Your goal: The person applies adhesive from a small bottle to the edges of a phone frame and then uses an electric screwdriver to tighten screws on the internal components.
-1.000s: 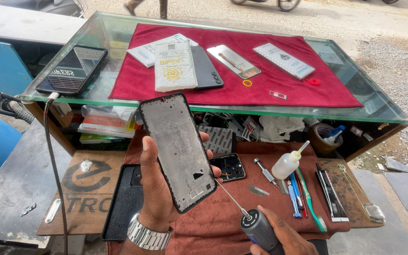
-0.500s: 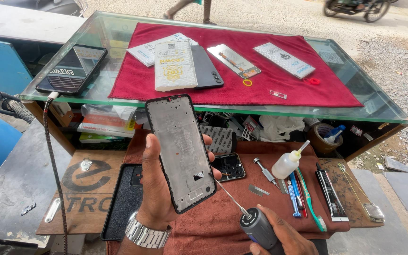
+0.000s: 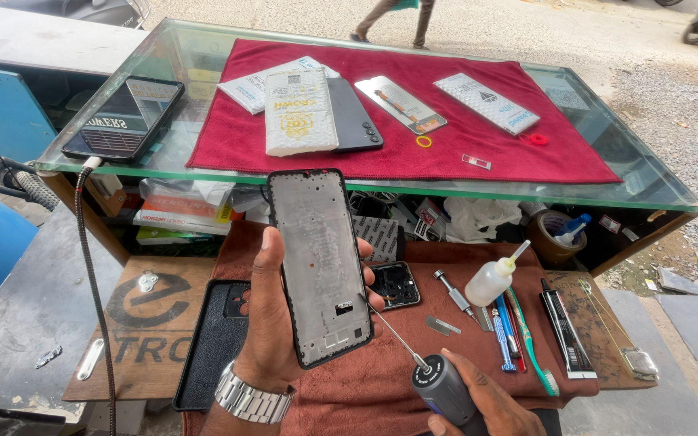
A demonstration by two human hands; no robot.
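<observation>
My left hand (image 3: 272, 323) grips the phone frame (image 3: 321, 266) upright; my right hand (image 3: 478, 400) fingers close around the screwdriver (image 3: 434, 379), tip touching the frame.

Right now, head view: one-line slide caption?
Left hand holds a bare phone frame upright; right hand points a screwdriver at its lower edge.

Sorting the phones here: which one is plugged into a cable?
The black phone at the glass counter's left corner; a cable runs down from its near end. The other phones have none.

matt metal phone frame (image 3: 321, 262), glossy glass counter (image 3: 632, 173), red cloth (image 3: 559, 157)
</observation>
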